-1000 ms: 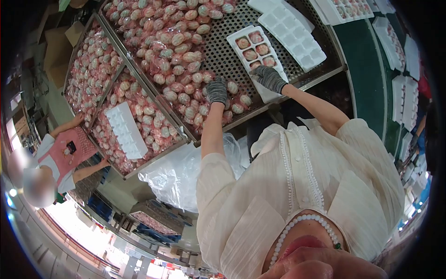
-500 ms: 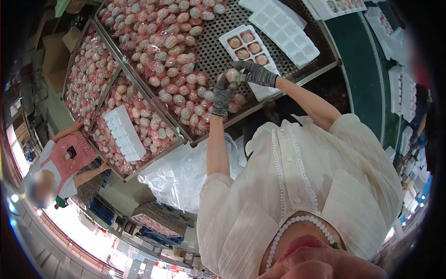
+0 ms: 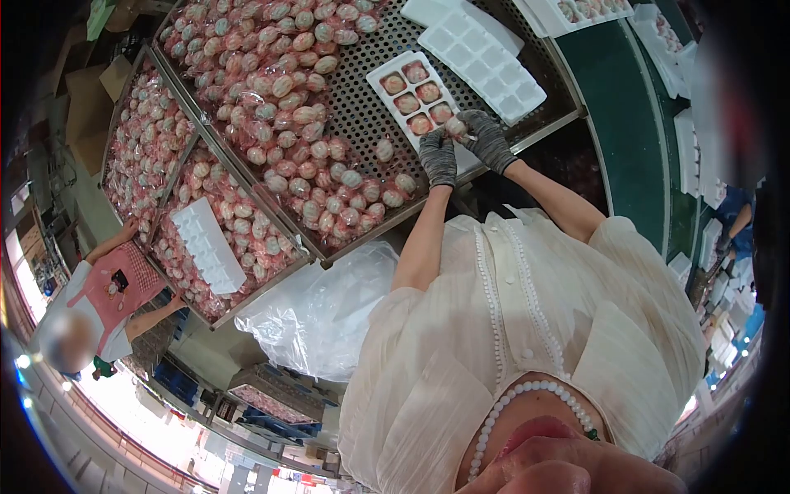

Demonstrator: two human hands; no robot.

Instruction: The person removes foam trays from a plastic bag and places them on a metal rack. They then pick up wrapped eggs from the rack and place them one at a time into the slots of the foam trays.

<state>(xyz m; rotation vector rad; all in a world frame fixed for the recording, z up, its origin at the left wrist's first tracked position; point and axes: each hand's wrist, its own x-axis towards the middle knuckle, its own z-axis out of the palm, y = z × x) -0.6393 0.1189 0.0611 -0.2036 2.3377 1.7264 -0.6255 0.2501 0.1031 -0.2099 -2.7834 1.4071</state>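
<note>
A white compartment tray [image 3: 398, 71] on the perforated metal table holds several round, film-wrapped, red-and-white striped balls [image 3: 406, 103]. My right hand [image 3: 487, 142], in a grey knit glove, pinches another wrapped ball [image 3: 455, 126] at the tray's near right end. My left hand [image 3: 438, 160], gloved the same way, is closed over the tray's near end, with its fingertips beside the lower left cell. Whatever lies under its fingers is hidden. Left of my hands, loose wrapped balls [image 3: 351, 179] lie on the table, with a single one [image 3: 384, 150] apart from the heap.
White trays [image 3: 481, 62] lie overlapped at the upper right. A green conveyor [image 3: 617, 107] runs beyond the table. Another tray [image 3: 208, 247] rests on balls in the left bin. A person [image 3: 115, 288] in a pink apron stands there. Clear plastic sheeting [image 3: 309, 309] hangs below the table edge.
Both hands have moved right, from over the loose balls to the tray's near end, with a ball still in my right hand. The whole view has shifted slightly left.
</note>
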